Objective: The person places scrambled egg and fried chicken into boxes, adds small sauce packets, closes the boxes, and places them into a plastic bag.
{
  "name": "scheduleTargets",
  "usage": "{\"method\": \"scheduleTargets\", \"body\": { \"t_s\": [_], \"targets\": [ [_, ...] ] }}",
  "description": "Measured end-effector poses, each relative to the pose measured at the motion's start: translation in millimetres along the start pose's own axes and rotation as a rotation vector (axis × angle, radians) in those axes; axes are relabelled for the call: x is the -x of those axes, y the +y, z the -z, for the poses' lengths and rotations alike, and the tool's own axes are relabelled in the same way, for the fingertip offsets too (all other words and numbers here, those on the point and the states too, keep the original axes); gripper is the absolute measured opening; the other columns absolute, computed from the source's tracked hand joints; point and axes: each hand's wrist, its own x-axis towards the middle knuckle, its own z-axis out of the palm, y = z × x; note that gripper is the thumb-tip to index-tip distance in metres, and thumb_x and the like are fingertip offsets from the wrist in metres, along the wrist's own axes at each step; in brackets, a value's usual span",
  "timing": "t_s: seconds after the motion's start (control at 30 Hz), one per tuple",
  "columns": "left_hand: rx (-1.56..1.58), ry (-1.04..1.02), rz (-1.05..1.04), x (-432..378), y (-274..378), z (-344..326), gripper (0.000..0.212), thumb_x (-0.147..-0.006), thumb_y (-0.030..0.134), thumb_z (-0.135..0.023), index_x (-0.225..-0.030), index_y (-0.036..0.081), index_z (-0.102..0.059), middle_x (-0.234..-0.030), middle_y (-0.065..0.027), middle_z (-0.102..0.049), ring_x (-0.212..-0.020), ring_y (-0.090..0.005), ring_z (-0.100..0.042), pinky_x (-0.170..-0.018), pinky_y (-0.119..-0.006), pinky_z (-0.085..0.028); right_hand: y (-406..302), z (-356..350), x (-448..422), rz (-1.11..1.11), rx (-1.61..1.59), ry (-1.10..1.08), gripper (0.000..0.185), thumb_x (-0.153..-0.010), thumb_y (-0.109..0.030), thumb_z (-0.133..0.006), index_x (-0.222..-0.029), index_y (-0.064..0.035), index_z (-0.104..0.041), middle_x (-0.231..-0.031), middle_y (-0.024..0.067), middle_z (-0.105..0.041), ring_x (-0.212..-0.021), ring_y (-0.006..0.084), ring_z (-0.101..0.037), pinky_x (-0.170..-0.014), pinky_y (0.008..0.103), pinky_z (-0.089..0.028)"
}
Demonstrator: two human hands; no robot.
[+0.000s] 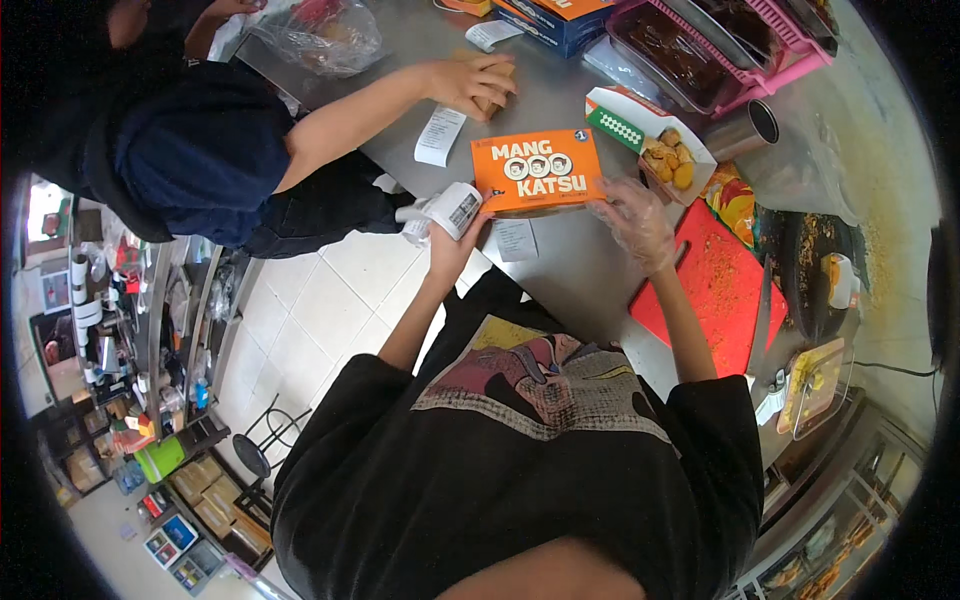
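Observation:
An orange cardboard food box (537, 171) with printed lettering lies closed on the steel counter in front of me. My left hand (456, 244), bare, is at its lower left corner and holds a curled strip of white printed paper (456, 210). In a clear plastic glove, my right hand (636, 225) touches the box's lower right corner with its fingertips. Beyond that hand stands an open paper tray (694, 180) with fried, breaded pieces (667, 159). A paper slip (514, 240) lies just below the box, another (440, 135) to its upper left.
At the left, a co-worker's hand (480, 86) rests on a brown package (499, 97). Right of me are a crumb-strewn red cutting board (712, 289), a long knife (760, 319) and a metal cup (761, 124). A pink rack (795, 37) with containers stands at the back.

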Motion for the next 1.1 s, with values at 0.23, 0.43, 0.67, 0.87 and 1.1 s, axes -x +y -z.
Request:
{"method": "scheduleTargets", "body": {
  "t_s": [0.23,0.43,0.67,0.87,1.1],
  "targets": [
    [-0.207,-0.048,-0.061,8,-9,4,0.033,-0.074,0.007,-0.071,-0.104,-0.002,-0.060,-0.108,-0.0094,-0.063,-0.095,-0.0175,-0.060,-0.081,-0.030,-0.046,0,-7,12,0.202,0.236,0.135,0.030,-0.073,-0.020,-0.071,-0.099,-0.0086,-0.063,-0.082,0.0083,-0.062,-0.074,0.0250,-0.060,-0.063,0.0333,-0.050],
    [0.014,-0.001,0.030,10,-10,2,0.042,-0.073,0.004,-0.071,-0.112,-0.001,-0.056,-0.107,-0.0101,-0.063,-0.087,-0.0163,-0.061,-0.073,-0.025,-0.049,-3,-8,25,0.294,0.302,0.127,0.024,-0.075,-0.021,-0.069,-0.096,-0.0116,-0.064,-0.079,0.0053,-0.061,-0.066,0.0226,-0.060,-0.056,0.0330,-0.049],
    [-0.032,0.074,-0.003,13,-12,-9,0.042,-0.072,0.005,-0.072,-0.111,-0.001,-0.055,-0.108,-0.0095,-0.062,-0.092,-0.0157,-0.061,-0.074,-0.025,-0.049,17,-17,34,0.339,0.219,0.014,0.017,-0.083,-0.025,-0.060,-0.093,-0.0117,-0.061,-0.077,0.0033,-0.060,-0.060,0.0223,-0.058,-0.049,0.0347,-0.046],
    [-0.186,0.043,-0.071,20,-20,0,0.048,-0.074,0.012,-0.072,-0.115,0.000,-0.051,-0.105,-0.0128,-0.061,-0.095,-0.0267,-0.059,-0.081,-0.033,-0.046,17,-22,43,0.350,0.205,-0.221,0.019,-0.082,-0.022,-0.059,-0.092,-0.0060,-0.055,-0.082,0.0096,-0.056,-0.063,0.0241,-0.055,-0.056,0.0346,-0.046],
    [-0.851,-0.311,0.150,73,13,-18,0.033,-0.073,0.015,-0.063,-0.102,0.000,-0.057,-0.095,-0.0208,-0.058,-0.093,-0.0387,-0.055,-0.084,-0.043,-0.043,-29,10,-21,0.318,0.565,-0.323,0.061,-0.068,-0.029,-0.073,-0.121,-0.0127,-0.047,-0.113,0.0114,-0.049,-0.104,0.0289,-0.048,-0.083,0.0463,-0.040]
  ]
}}
